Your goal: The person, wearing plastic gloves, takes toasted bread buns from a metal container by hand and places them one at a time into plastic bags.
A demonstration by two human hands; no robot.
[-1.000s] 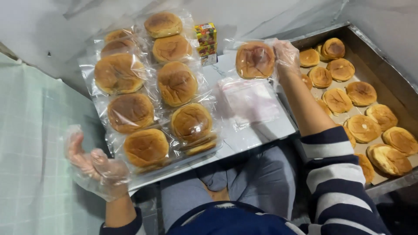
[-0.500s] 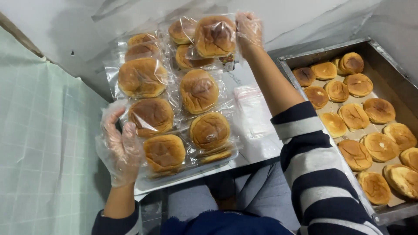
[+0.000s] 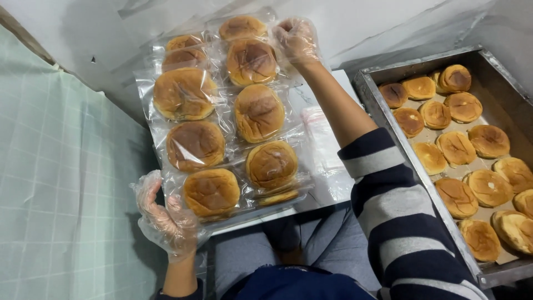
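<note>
Several round brown buns, each sealed in a clear bag, lie in two rows on a flat metal board (image 3: 333, 191) over my lap. My right hand (image 3: 297, 39), in a thin plastic glove, reaches to the far end with its fingers curled on the edge of a bagged bun (image 3: 251, 60) in the right row. My left hand (image 3: 166, 219), also gloved, is spread with fingers apart at the board's near left corner, touching the wrap of the nearest bagged bun (image 3: 211, 191).
A deep metal tray (image 3: 371, 97) of unwrapped buns stands at the right. A small pile of empty clear bags (image 3: 322, 139) lies between the rows and the tray. A green checked cloth (image 3: 61, 183) hangs at the left; a white wall is behind.
My right hand carried a bagged bun from beside the tray over to the far end of the right row and lowered it there. My left hand rose to the board's near left corner.
</note>
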